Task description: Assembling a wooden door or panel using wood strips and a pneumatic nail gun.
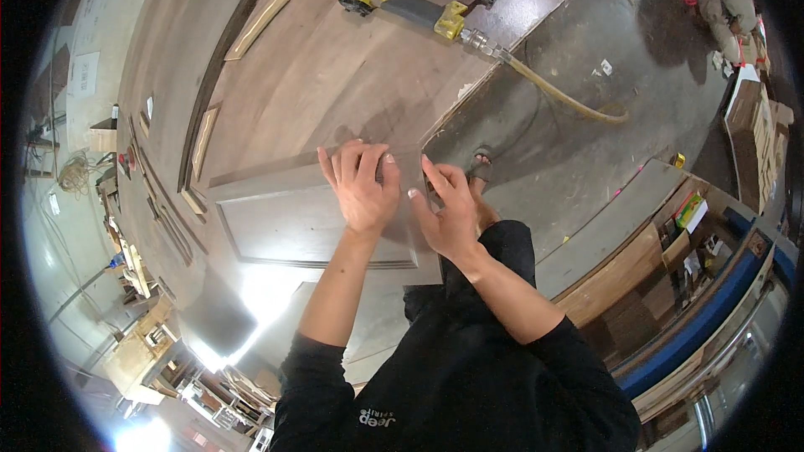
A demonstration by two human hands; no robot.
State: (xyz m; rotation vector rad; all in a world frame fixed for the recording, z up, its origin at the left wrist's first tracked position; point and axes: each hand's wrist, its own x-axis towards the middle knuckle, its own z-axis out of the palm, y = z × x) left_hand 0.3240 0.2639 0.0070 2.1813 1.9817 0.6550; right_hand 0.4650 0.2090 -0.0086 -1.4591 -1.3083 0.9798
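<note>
The head view, read as a clock face, showed the grey-brown panel [276, 223] just in from 9 o'clock, lying on the bench [335, 59] with its recessed face up. The left hand [365, 186] lay over the panel's top edge, fingers bent and spread, near the centre. The right hand [448, 213] was just beside it, at the panel's right-hand corner, its thumb and forefinger apart. With the fingers hiding the contact, I could not tell whether either hand was clamped on the panel. The nail gun [406, 7] lay on the bench at 12 o'clock, its hose [557, 94] trailing towards 2 over the floor [578, 155]. One strip [261, 21] lay at 11, another strip [204, 142] near 10. A blue-edged rack [688, 362] stood at 4.
</note>
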